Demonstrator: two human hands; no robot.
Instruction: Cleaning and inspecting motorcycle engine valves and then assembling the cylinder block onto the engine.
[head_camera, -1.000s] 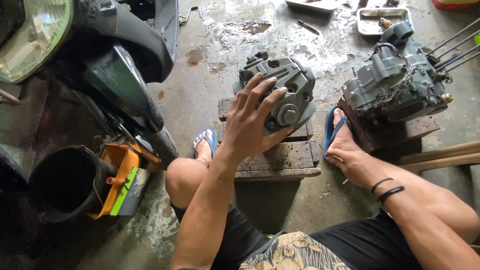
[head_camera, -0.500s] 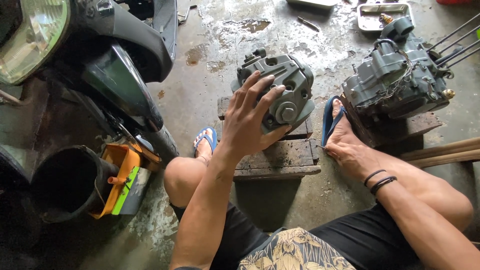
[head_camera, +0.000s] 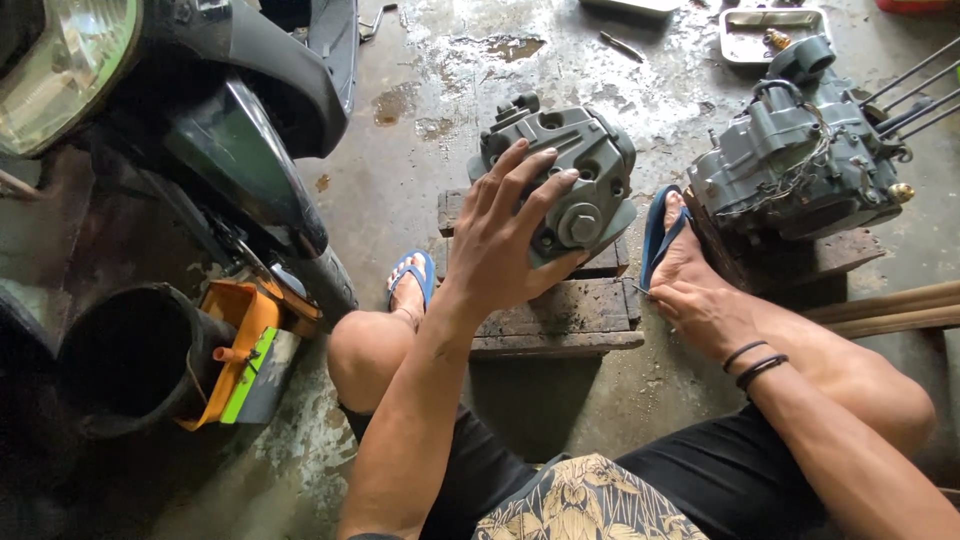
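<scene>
Engine cover: the grey ribbed metal engine cover stood tilted on the wooden pallet, at the middle of the view, just ahead of your knees.
Left hand: your left hand lay flat against the cover's near face, fingers spread wide over its ribs and the thumb hooked under its lower edge.
Right hand: your right hand rested low by your right foot, beside the pallet's right end; fingers curled together near something thin, and I could not tell what they pinched, if anything.
Wrist: two dark bands sat on your right wrist.
Feet: a blue sandal was on the left foot beside the pallet, another blue sandal on the right foot, between the cover and the engine block.
Engine block: a larger grey engine block with long studs stood on a wooden block to the right, well apart from your left hand.
Floor: the wet concrete floor carried a metal tray at the top.
Left side: a dark scooter with its headlight stood there, a black tube and an orange part below it.
</scene>
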